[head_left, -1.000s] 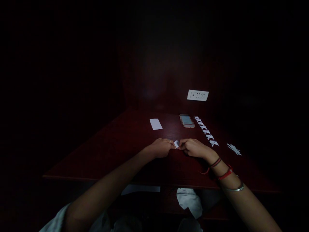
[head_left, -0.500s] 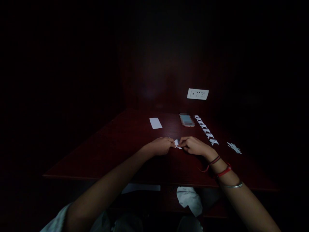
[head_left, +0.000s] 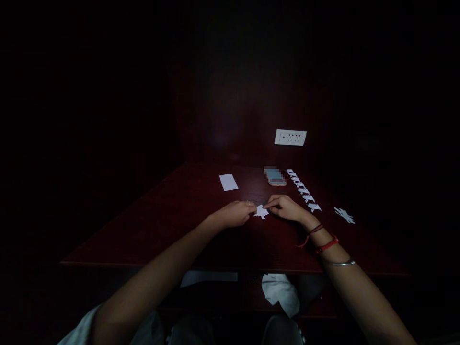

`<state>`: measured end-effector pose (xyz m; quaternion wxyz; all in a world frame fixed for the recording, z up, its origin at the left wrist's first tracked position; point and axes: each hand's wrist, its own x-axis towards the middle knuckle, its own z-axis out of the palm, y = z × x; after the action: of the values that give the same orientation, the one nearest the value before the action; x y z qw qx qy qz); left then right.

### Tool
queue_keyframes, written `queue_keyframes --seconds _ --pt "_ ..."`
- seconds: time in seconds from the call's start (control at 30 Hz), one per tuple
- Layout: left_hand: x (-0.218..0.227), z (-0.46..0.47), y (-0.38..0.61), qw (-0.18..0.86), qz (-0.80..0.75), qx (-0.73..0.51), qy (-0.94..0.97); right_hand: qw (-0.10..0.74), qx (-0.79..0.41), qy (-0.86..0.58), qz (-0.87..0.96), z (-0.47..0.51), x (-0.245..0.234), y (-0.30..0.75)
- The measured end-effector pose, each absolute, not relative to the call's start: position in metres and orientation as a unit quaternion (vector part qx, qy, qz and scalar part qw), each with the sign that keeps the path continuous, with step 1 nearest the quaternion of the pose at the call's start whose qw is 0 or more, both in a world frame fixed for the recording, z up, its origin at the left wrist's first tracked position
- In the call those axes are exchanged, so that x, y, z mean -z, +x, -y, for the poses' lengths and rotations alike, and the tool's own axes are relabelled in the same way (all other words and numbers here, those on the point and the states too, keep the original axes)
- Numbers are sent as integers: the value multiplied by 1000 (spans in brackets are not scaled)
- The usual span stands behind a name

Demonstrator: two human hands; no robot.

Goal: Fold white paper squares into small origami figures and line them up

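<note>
A small folded white paper [head_left: 262,212], star-like in outline with several points, lies on the dark red table in front of me. My left hand [head_left: 235,213] pinches its left edge, fingers closed. From the other side my right hand [head_left: 286,209] reaches in; its index fingertip touches the upper right of the paper, while the thumb sits apart from it. The right hand's other fingers are curled and partly hidden. Up the table to the right runs a row of small folded white papers [head_left: 302,190].
A white paper sheet [head_left: 228,182] lies farther back, left of a blurred phone [head_left: 275,176]. Thin white paper strips [head_left: 344,215] are piled at the right. A socket panel [head_left: 291,137] is on the back wall. Pale crumpled cloth or paper [head_left: 280,292] shows below the table's front edge.
My right hand has drawn back slightly from the folded paper, leaving more of its star-like outline showing. My left hand keeps its pinch. The whole view has shifted a little.
</note>
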<state>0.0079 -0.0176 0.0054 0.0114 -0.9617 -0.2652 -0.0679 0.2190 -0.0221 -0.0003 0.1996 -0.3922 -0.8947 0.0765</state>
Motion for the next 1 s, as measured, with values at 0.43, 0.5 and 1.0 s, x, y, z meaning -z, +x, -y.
queue_keyframes --seconds 0.43,0.5,1.0 --pt "-1 5 4 -31 196 68 -978 185 -101 -352 912 17 1 225" --pt "0 3 4 -34 191 76 -978 191 -104 -354 910 16 0 227" --pt "3 3 5 -9 249 69 -966 202 -130 -369 898 17 3 221"
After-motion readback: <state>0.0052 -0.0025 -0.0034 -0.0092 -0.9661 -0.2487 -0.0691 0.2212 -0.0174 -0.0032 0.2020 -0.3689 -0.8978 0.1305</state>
